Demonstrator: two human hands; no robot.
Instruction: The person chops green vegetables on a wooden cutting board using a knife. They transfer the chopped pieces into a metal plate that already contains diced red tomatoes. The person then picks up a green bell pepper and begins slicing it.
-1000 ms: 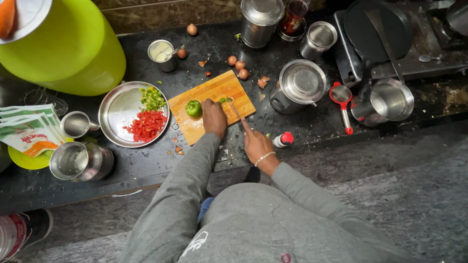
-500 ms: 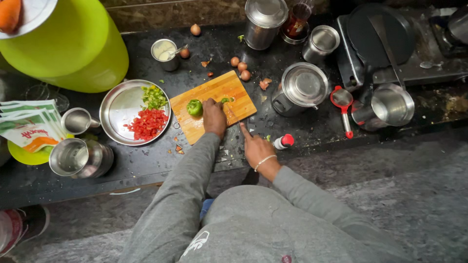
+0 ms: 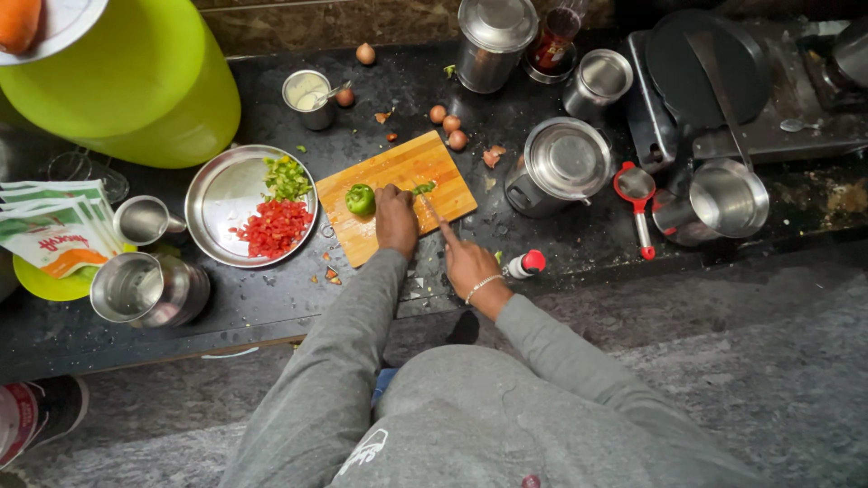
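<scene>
Currently: left hand (image 3: 396, 220) presses green pepper bits (image 3: 423, 188) on cutting board (image 3: 395, 171), frame centre; right hand (image 3: 466, 262) closed around knife (image 3: 429, 209). Steel plate (image 3: 221, 194) at left holds chopped red and green piles.

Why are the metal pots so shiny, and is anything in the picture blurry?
Head view: light from above glints off the steel plate and the lidded pot; the black counter looks dark and wet. The left hand and the right hand on the cutting board look sharp; the grey sweater near the camera looks softer.
</scene>
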